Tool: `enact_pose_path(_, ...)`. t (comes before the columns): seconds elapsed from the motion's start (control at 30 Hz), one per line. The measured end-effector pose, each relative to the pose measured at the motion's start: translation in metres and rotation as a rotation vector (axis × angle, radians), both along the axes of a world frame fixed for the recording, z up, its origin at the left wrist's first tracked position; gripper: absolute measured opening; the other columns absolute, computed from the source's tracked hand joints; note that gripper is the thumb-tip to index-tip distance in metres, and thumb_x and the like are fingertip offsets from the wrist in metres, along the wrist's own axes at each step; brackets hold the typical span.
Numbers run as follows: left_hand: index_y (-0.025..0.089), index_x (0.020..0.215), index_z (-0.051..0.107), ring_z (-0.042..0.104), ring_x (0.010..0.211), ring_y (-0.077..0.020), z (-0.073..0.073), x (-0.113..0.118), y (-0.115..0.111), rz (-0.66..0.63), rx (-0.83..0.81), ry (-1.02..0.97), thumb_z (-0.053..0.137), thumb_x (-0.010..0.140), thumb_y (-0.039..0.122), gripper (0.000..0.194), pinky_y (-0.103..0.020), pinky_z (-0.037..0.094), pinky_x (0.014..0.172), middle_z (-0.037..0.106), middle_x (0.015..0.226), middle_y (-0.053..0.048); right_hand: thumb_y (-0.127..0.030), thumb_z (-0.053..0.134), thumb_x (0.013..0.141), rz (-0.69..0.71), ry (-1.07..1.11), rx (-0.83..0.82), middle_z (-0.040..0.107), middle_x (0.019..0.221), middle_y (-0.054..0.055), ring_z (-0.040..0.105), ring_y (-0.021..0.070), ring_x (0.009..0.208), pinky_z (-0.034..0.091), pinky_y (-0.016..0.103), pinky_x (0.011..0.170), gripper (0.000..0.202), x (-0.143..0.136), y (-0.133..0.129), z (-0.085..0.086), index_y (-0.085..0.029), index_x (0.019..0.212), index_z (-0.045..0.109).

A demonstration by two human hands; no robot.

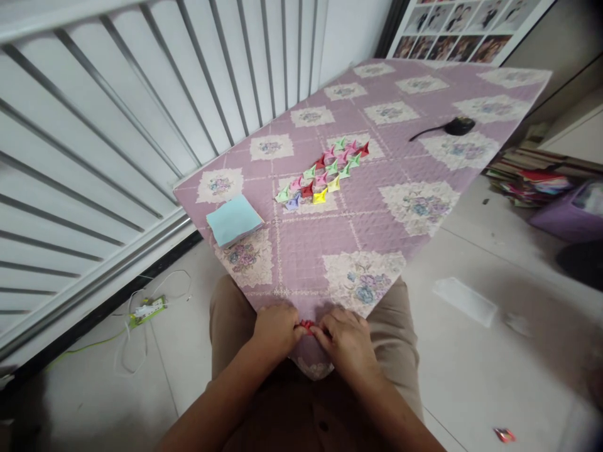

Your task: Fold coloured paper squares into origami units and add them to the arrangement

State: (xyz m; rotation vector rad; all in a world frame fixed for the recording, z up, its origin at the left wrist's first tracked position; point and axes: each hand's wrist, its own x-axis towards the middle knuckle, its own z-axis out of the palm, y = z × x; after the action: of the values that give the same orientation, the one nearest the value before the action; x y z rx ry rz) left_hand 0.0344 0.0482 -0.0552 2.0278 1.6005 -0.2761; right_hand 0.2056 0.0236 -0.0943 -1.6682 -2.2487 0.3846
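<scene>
A small red folded paper [308,326] lies between my two hands at the near corner of the cloth-covered table [311,245]. My left hand [277,328] pinches its left side, fingers curled. From the other side, the thumb and fingers of my right hand [343,336] close on its right edge. Farther up the cloth, several small folded paper pieces [321,179] in green, pink, red, yellow and purple stand in slanting rows. A stack of light blue paper squares [234,220] rests near the table's left edge.
A black object with a cord or handle [459,126] lies at the table's far right. White railings [141,94] run along the left. On the floor are a power strip [148,310] with cables, a purple bin [568,213] and piled books or papers [532,169].
</scene>
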Motion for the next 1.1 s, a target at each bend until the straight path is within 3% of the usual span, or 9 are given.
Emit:
enact_pose_path(0.27,0.021,0.092,0.067,0.064,0.087,-0.0255,-0.004,0.003,0.012,-0.089,-0.109,0.08,0.052,0.086,0.044,0.028,-0.034,0.046,0.074,0.068,0.095,-0.009,-0.034,0.067,0.082,-0.014,-0.031,0.035,0.062,0.072,0.002,0.051,0.02,0.076,0.027,0.034,0.071,0.022,-0.001,0.0,-0.002,-0.022,0.065,0.06)
enact_pose_path(0.57,0.022,0.089,0.066,0.062,0.081,-0.0196,0.0,-0.006,0.0,0.125,-0.019,-0.193,0.054,0.083,0.041,0.024,-0.029,0.041,0.071,0.069,0.088,-0.002,-0.03,0.072,0.077,0.0,0.181,-0.07,0.062,0.078,0.0,0.052,0.0193,0.081,0.027,0.033,0.074,0.014,0.006,-0.007,0.001,-0.022,0.073,0.062)
enact_pose_path(0.87,0.019,0.079,0.063,0.059,0.076,-0.0179,-0.007,-0.011,-0.012,0.116,0.075,-0.326,0.047,0.087,0.034,0.024,-0.029,0.04,0.072,0.067,0.08,-0.004,-0.027,0.071,0.078,0.071,0.262,-0.099,0.061,0.082,0.0,0.051,0.019,0.084,0.028,0.033,0.079,0.01,0.011,-0.016,0.005,-0.023,0.076,0.062)
enact_pose_path(1.1,0.017,0.109,0.059,0.059,0.095,-0.0193,-0.017,-0.007,-0.01,0.274,0.15,-0.587,0.049,0.084,0.027,0.029,-0.032,0.043,0.086,0.065,0.105,-0.008,-0.022,0.063,0.083,0.051,0.225,-0.044,0.06,0.081,0.001,0.051,0.019,0.083,0.03,0.035,0.08,0.006,0.006,-0.016,0.004,-0.022,0.077,0.061)
